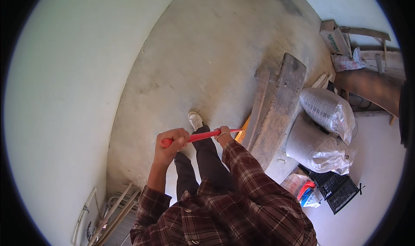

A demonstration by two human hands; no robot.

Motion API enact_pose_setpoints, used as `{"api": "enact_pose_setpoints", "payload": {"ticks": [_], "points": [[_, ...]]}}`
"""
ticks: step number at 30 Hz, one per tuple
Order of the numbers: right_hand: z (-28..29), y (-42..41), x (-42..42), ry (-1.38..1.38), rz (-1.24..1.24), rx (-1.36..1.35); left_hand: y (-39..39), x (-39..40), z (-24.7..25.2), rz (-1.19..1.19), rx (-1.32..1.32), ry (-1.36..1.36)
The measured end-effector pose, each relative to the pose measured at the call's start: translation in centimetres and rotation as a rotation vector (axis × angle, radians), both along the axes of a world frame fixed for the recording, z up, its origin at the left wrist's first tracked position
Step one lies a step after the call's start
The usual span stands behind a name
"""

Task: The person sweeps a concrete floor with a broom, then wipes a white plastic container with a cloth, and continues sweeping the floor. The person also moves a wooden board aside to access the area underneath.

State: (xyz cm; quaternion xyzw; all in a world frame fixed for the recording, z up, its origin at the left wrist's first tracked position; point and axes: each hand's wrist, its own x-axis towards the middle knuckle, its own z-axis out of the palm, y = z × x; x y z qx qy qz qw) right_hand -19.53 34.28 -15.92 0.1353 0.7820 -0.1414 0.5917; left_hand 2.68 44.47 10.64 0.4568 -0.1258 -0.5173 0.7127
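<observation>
A long red handle [202, 136] runs slantwise in front of my body, and both hands grip it. My left hand [171, 144] is closed around the near end, whose rounded tip sticks out past the fist. Farther along, my right hand [223, 134] wraps the shaft, with a thin bracelet on the wrist. Past that hand the handle reaches a yellow-orange head [241, 132], like a broom's. The long wooden bench [278, 106] hides part of this head, so its lower edge cannot be made out.
A bare concrete floor [194, 61] stretches ahead, with a pale wall [71, 67] on the left. Filled plastic sacks [327, 110], a black plastic crate [340, 194] and a brown board [369, 87] are on the right. Wooden poles [113, 217] lean at lower left. A cardboard box [335, 40] stands far right.
</observation>
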Motion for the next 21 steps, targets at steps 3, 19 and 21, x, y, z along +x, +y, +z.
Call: {"api": "enact_pose_setpoints", "payload": {"ticks": [3,19,21], "points": [[2.6,-4.1,7.2,-0.116,0.205,-0.097,0.8,3.4,4.3,0.171,-0.058,-0.183],[12.0,25.0,31.6,-0.766,0.993,0.278,11.8,4.6,24.4,0.682,0.535,-0.903],[18.9,21.8,32.8,-0.793,0.534,0.46,11.3,6.4,26.8,0.643,0.324,-0.977]]}}
